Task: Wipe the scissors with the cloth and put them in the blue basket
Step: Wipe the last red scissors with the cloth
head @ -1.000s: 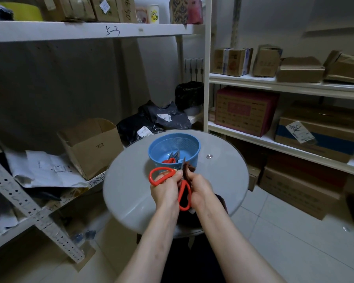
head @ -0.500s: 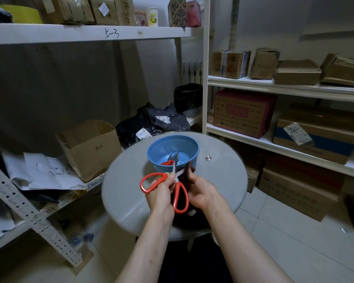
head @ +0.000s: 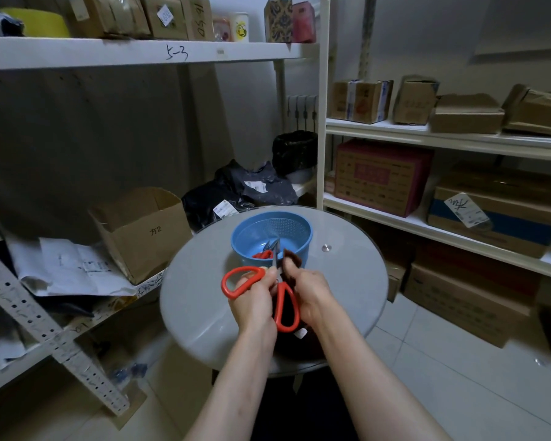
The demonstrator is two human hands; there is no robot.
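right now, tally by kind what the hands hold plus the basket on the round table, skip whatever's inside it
scissors: 1
cloth: 1
blue basket: 1
total: 3

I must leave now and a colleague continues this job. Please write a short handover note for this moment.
Left hand grips the scissors by the red handles.
Right hand pinches the cloth on their blades.
The blue basket stands on the round table; another red-handled pair lies in it.
Done: wiping under way.
Left: finish wiping, put the scissors in the basket.
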